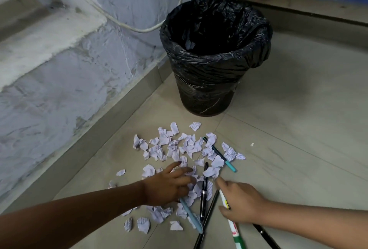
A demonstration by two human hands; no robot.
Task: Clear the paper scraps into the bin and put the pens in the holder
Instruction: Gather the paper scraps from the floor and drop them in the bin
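Several torn white paper scraps [175,147] lie scattered on the tiled floor in front of a black bin [215,53] lined with a black bag. Mixed in are a teal pen [219,154], a black pen [204,191], a light blue pen [191,217], a thin black pen [209,213] and a white and green marker [233,226]. My left hand [167,186] rests on the scraps with fingers spread. My right hand [241,201] lies over the marker, index finger pointing at the scraps. No pen holder is in view.
A bluish wall with a skirting board [111,113] runs along the left, with a white cable [139,27] hanging behind the bin. Another black pen [266,236] lies at the bottom right. A tiny scrap [252,144] sits apart on the right.
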